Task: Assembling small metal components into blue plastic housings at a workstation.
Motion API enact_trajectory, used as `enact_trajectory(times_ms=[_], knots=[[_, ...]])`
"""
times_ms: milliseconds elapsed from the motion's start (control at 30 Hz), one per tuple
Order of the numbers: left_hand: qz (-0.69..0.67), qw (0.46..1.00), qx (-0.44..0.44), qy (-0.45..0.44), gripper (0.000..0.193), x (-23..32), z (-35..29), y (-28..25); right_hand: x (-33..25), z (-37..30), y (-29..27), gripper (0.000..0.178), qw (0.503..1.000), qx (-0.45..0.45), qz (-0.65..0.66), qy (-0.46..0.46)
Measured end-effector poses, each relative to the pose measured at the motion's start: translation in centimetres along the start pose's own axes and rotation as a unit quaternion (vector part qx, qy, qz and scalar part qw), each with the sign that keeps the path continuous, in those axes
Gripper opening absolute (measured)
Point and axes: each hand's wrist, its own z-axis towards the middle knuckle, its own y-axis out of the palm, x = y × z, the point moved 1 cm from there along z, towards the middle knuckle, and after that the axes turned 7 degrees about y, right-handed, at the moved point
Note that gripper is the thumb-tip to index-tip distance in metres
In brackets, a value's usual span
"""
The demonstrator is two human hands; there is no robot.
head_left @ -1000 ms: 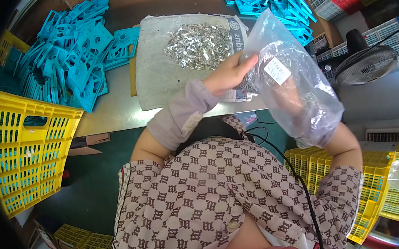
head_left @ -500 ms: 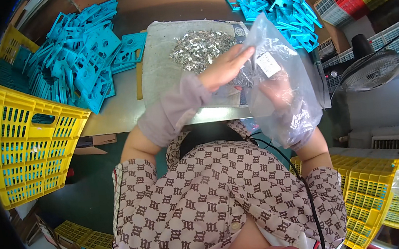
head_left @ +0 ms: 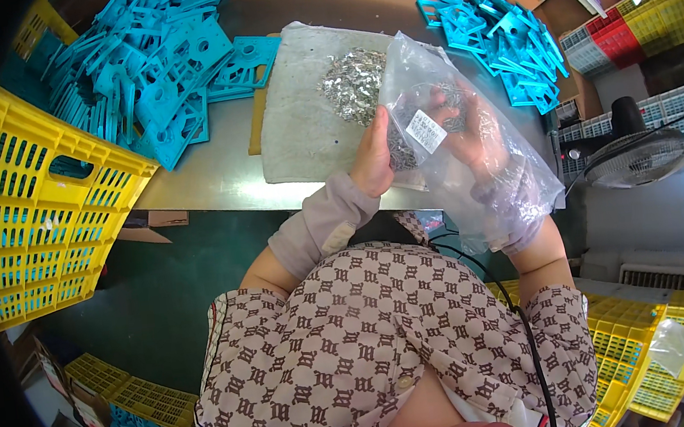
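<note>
A clear plastic bag with a white label is drawn over my right hand and forearm. Through the film, its fingers look curled around a clump of small wiry metal parts; whether the clump is inside or behind the film I cannot tell. My left hand is upright at the bag's left edge, open, thumb side up, some fingers hidden. Beyond it, a pile of small shiny metal pieces lies on a pale cloth-like mat, with darker wiry parts nearer my hands.
Turquoise plastic plates are heaped at left and right on the metal table. A yellow crate stands at the left. A black fan is on the right, with more yellow crates below. A black cable runs down my front.
My left hand has moved down and nearer me, from the bag's upper edge to its left edge. My right hand has moved up and forward inside the bag, toward the metal parts.
</note>
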Motion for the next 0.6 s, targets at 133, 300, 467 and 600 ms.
enact_trajectory(times_ms=[133, 300, 467, 600], knots=[[-0.024, 0.998, 0.058, -0.006, 0.076, 0.5, 0.2, -2.1, -1.3, 1.9, -0.1, 0.026, 0.990, 0.006, 0.024, 0.140], [-0.022, 0.974, 0.219, 0.062, 0.071, 4.9, 1.4, -3.3, -3.6, 3.1, 0.3, 0.021, 0.982, -0.007, -0.042, 0.182], [-0.029, 0.938, 0.305, 0.165, 0.070, 9.9, 2.1, -7.9, -5.1, 3.1, 1.8, 0.023, 0.989, 0.012, -0.051, 0.137], [-0.035, 0.909, 0.338, 0.240, 0.071, 12.5, 2.1, -10.0, -6.6, 5.4, -2.5, 0.022, 0.991, 0.039, -0.066, 0.107]])
